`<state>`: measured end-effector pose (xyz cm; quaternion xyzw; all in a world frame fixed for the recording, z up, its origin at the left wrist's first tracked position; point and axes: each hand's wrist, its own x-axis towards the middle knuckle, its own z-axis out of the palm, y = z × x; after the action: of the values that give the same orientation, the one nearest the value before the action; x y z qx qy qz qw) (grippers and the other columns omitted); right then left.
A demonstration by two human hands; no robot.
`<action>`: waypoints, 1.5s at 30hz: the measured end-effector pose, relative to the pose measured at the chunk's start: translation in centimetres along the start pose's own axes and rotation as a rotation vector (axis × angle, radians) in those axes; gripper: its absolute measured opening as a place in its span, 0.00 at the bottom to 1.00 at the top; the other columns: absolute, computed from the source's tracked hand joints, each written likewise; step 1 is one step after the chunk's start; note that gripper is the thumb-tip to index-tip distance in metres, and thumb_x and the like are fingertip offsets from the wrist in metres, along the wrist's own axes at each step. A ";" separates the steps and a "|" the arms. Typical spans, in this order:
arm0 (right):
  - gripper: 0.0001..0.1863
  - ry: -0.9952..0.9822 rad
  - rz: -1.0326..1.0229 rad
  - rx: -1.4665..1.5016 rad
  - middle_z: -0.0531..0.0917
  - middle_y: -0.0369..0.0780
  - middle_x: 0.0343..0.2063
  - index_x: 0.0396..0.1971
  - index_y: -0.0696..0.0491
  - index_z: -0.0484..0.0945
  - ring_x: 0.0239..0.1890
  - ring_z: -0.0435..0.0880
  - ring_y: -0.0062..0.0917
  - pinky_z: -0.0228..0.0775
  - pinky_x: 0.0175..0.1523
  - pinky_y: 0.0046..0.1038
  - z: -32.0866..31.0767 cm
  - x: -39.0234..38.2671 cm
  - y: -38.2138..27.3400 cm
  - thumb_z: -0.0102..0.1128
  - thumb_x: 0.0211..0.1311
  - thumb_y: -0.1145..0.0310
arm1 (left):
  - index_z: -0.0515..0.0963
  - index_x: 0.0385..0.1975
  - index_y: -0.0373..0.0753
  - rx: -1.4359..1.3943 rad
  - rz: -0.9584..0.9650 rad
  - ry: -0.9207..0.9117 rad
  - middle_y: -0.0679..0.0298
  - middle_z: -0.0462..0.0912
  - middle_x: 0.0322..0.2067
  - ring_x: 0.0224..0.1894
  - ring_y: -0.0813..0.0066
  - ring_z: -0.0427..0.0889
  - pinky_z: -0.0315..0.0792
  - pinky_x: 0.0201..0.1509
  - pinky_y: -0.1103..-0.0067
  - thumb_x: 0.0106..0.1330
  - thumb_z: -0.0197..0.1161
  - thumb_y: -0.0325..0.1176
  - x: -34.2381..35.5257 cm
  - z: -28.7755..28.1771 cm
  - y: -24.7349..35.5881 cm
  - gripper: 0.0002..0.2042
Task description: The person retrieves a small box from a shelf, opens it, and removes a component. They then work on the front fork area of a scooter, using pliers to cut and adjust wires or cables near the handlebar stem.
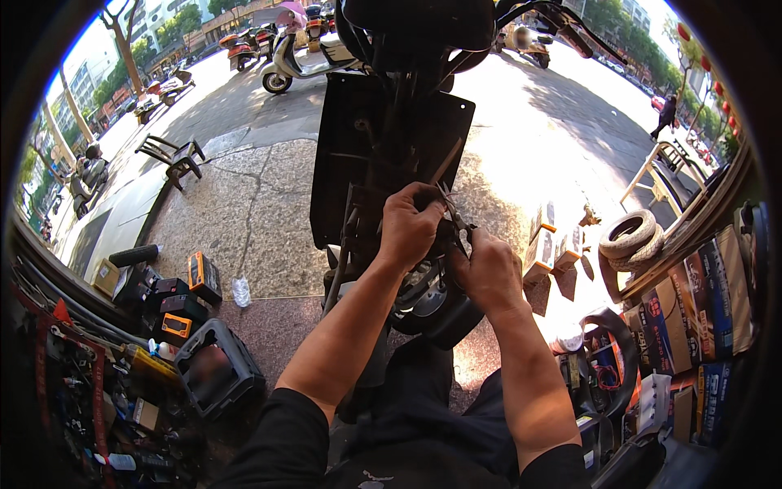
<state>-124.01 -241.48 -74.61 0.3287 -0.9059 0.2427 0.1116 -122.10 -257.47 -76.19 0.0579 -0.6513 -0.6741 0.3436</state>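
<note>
Biggest thing in front of you is that dark two-wheeler, standing right between you and the street, all matte black up top with a wide flat black panel and a greyish, grubby tangle of frame and hoses lower down. Off to your right, the stacked cartons have big pale lettering over blue, brown and dark panels, tipped sideways from where you're sitting. Near them are a couple of dusty tyres, one on the other. Left of you there's an open dark tool case, then a black-and-orange box with a label that's too small to make out. Now your hands: left grip is pinched on the wires, right grip is closed round what looks like pliers, metal end up by your left fingertips. The wires are skinny, pale and reddish, sitting over the middle of the frame; can't tell if the tool's touching them.
</note>
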 end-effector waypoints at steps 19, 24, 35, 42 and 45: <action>0.21 -0.054 0.047 0.062 0.85 0.56 0.32 0.36 0.60 0.77 0.39 0.85 0.53 0.76 0.46 0.49 0.0 -0.4 0.8 0.69 0.60 0.55 | 0.83 0.34 0.31 0.075 0.009 -0.005 0.64 0.84 0.27 0.30 0.82 0.78 0.73 0.35 0.81 0.64 0.64 0.24 -0.5 0.2 -0.1 0.04; 0.21 -0.028 0.024 0.039 0.85 0.55 0.32 0.35 0.60 0.76 0.38 0.85 0.53 0.76 0.45 0.48 0.5 -0.6 1.0 0.69 0.60 0.56 | 0.82 0.35 0.31 0.076 -0.003 -0.014 0.63 0.84 0.27 0.30 0.81 0.79 0.73 0.35 0.80 0.63 0.64 0.23 -0.5 0.2 -0.4 0.04; 0.18 -0.027 0.007 -0.004 0.85 0.56 0.31 0.34 0.60 0.75 0.36 0.86 0.53 0.78 0.43 0.47 0.2 -0.7 0.4 0.70 0.60 0.60 | 0.82 0.35 0.31 0.091 0.037 -0.029 0.62 0.85 0.28 0.32 0.80 0.81 0.75 0.38 0.80 0.64 0.64 0.23 -0.2 0.1 -0.7 0.04; 0.22 -0.077 0.001 0.390 0.82 0.51 0.21 0.27 0.62 0.78 0.29 0.86 0.42 0.76 0.36 0.41 0.3 -0.2 1.5 0.69 0.63 0.55 | 0.83 0.36 0.32 0.093 -0.024 -0.050 0.63 0.85 0.28 0.30 0.81 0.80 0.74 0.34 0.81 0.65 0.64 0.23 -0.1 -0.2 -0.1 0.03; 0.26 -0.336 0.143 0.807 0.79 0.41 0.16 0.24 0.59 0.79 0.22 0.81 0.27 0.71 0.28 0.30 -0.4 0.4 2.0 0.68 0.66 0.49 | 0.83 0.35 0.31 0.022 -0.055 -0.065 0.62 0.85 0.28 0.29 0.81 0.80 0.74 0.33 0.81 0.65 0.64 0.23 0.0 -0.4 0.3 0.03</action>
<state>-125.59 -240.19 -74.83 0.3175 -0.7646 0.5273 -0.1913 -121.79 -257.77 -76.00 0.0578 -0.6678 -0.6775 0.3029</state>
